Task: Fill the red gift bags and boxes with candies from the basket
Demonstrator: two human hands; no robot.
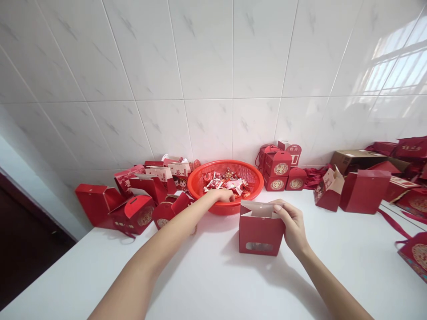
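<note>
A red plastic basket with a perforated wall holds wrapped candies. My left hand reaches over its near rim, fingers curled down among the candies; what they grip, if anything, is hidden. An open-topped red paper candy box stands upright on the white table, just in front of the basket. It has a pale inside and a small clear window low on the front. My right hand pinches its upper right edge between thumb and fingers.
Several red boxes, among them an open one, crowd the table's left side. Stacked small boxes stand right of the basket by the tiled wall. Farther right are a tall red box, a cardboard carton and a ribboned box.
</note>
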